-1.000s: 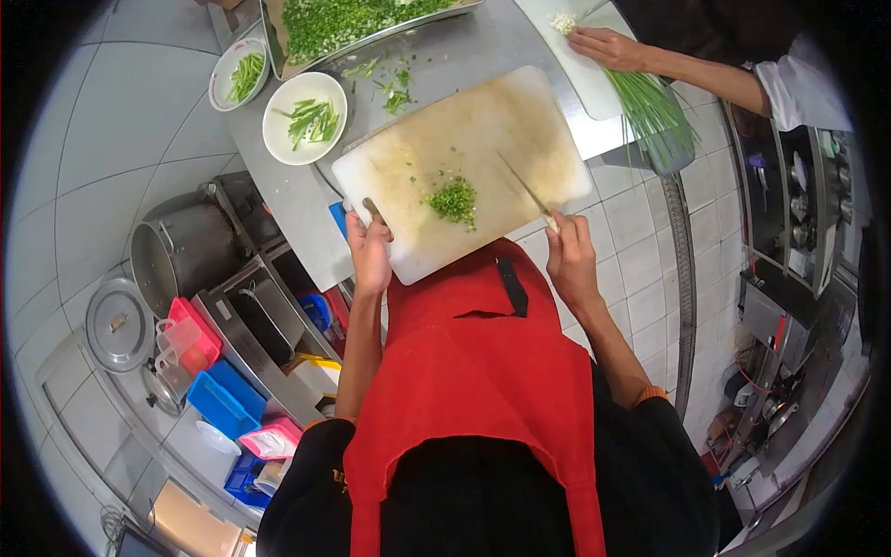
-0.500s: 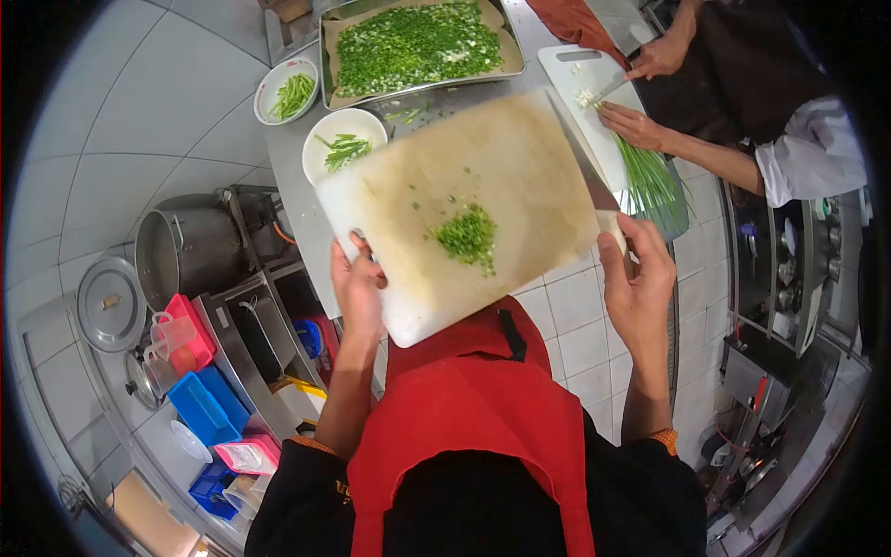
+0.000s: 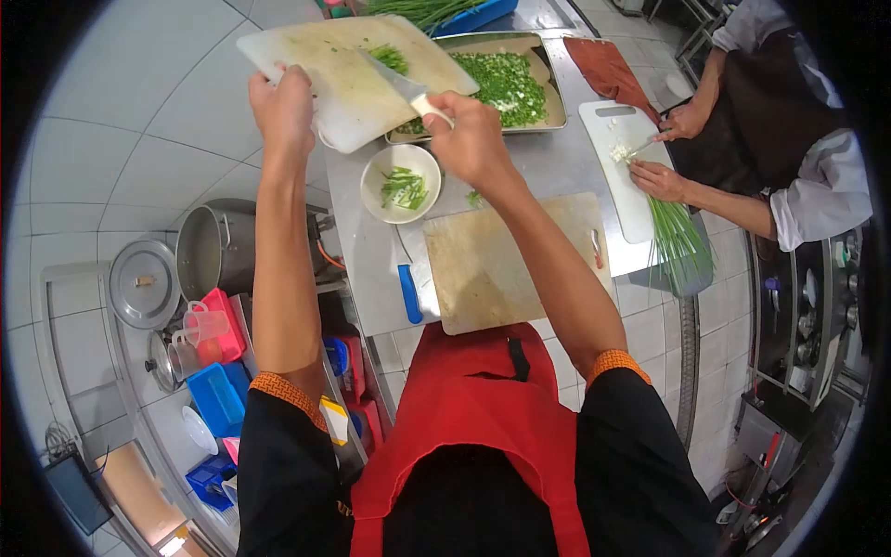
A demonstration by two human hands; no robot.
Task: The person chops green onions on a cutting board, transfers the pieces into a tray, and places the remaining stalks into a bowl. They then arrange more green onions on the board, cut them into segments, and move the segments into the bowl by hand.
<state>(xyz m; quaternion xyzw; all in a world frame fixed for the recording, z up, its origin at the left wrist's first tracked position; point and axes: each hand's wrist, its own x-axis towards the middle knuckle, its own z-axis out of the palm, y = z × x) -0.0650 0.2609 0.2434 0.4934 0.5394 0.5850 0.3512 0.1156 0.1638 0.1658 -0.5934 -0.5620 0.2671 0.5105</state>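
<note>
Out in front, the left hand [image 3: 286,107] is gripping a cutting board [image 3: 348,102]; the right hand [image 3: 469,139] is holding a knife [image 3: 408,90] beside chopped greens [image 3: 390,58] on it. Beyond the right hand, a tray [image 3: 556,93] is sitting.

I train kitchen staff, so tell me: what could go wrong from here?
The chopped green stalks could spill beside the silver rectangular metal tray, since the stained white plastic cutting board only partly overlaps it. The white-handled steel knife in the right hand could slip, its blade over the board. With the left hand gripping one end, the board might tip.
</note>
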